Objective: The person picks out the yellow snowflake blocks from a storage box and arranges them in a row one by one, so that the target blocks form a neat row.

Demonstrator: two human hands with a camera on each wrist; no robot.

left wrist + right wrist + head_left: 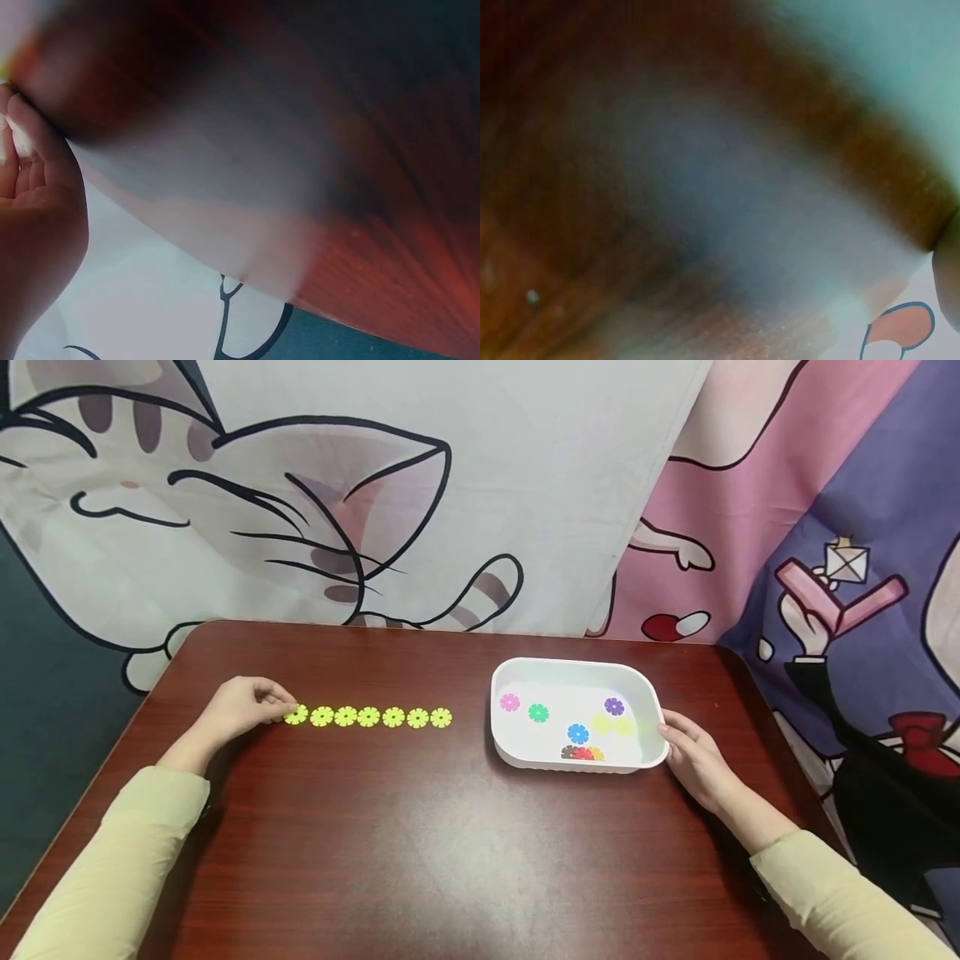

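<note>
Left grip [246,707] pinches, fingertips together, the yellow-green flower disc [298,715] at the row end farthest from the white tray [570,685]. Six matching discs [368,717] line up toward the tray, the nearest one apart from its left wall. Right grip [696,758] holds the tray, digits closed on its right rim. Inside tray: pink disc [510,702] and green disc [538,713] on left side; purple disc [614,706] on far right side; pale yellow pair [624,726] just nearer; blue disc [577,733] near middle; brown disc [567,752], red disc [582,753], yellow disc [597,754] bunched at near wall. Beneath tray: reddish-brown bench [480,860]. Beyond tray: cat-print cloth [405,527].
</note>
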